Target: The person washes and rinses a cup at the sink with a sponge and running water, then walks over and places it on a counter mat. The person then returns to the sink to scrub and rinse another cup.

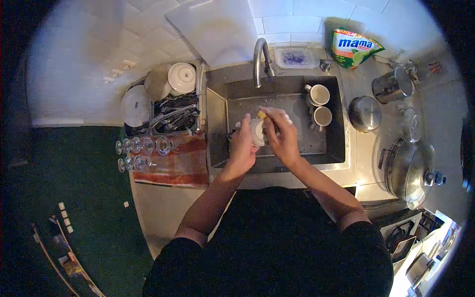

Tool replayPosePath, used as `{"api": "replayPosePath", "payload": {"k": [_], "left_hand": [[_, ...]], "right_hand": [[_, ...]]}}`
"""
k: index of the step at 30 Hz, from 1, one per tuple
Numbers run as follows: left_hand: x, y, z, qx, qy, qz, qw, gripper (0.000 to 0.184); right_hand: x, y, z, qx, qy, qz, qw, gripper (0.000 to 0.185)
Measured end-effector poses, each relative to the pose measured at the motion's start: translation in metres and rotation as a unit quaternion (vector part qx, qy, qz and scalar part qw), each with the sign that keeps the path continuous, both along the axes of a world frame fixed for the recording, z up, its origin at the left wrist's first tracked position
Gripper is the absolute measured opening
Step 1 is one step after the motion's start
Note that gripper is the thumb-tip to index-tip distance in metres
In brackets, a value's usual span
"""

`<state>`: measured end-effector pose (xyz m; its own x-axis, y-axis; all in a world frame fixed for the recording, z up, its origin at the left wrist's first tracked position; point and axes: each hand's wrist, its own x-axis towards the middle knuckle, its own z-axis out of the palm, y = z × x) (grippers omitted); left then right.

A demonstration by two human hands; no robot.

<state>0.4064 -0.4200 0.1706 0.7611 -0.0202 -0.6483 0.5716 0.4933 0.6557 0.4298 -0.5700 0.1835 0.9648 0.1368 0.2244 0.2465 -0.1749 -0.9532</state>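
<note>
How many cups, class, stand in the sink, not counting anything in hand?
2. Both stand at the right of the sink: one cup toward the far corner, the other cup just nearer the person. Others may be hidden behind the left hand or right hand.

Held cup (257,131): white. Sponge (261,114): yellow. Sink (337,138): dark grey. Two mugs (320,94), sink's right edge: off-white. Pouch (354,48), counter's (158,208) back edge: green, orange; blue lettering on white. Cloth (185,161), counter's left edge: orange-red, paler bands.
</note>
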Motion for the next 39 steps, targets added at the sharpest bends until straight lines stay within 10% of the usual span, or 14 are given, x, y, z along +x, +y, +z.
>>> {"api": "replayPosePath", "payload": {"k": [21,31,35,39], "left_hand": [[-0.025,-0.013,0.009,0.110,-0.168,0.055,0.978,0.041],[-0.014,-0.007,0.016,-0.100,-0.112,0.065,0.987,0.043],[-0.027,0.012,-0.018,0.207,-0.282,-0.082,0.933,0.043],[-0.033,0.024,-0.023,0.193,-0.192,-0.047,0.961,0.040]], "right_hand": [[-0.018,-0.016,-0.008,-0.111,-0.168,0.074,0.977,0.034],[-0.003,-0.003,-0.033,0.146,0.184,-0.084,0.969,0.022],[0.007,-0.007,-0.032,0.141,0.195,0.003,0.971,0.024],[0.004,-0.013,-0.006,0.034,0.096,0.101,0.990,0.023]]}}
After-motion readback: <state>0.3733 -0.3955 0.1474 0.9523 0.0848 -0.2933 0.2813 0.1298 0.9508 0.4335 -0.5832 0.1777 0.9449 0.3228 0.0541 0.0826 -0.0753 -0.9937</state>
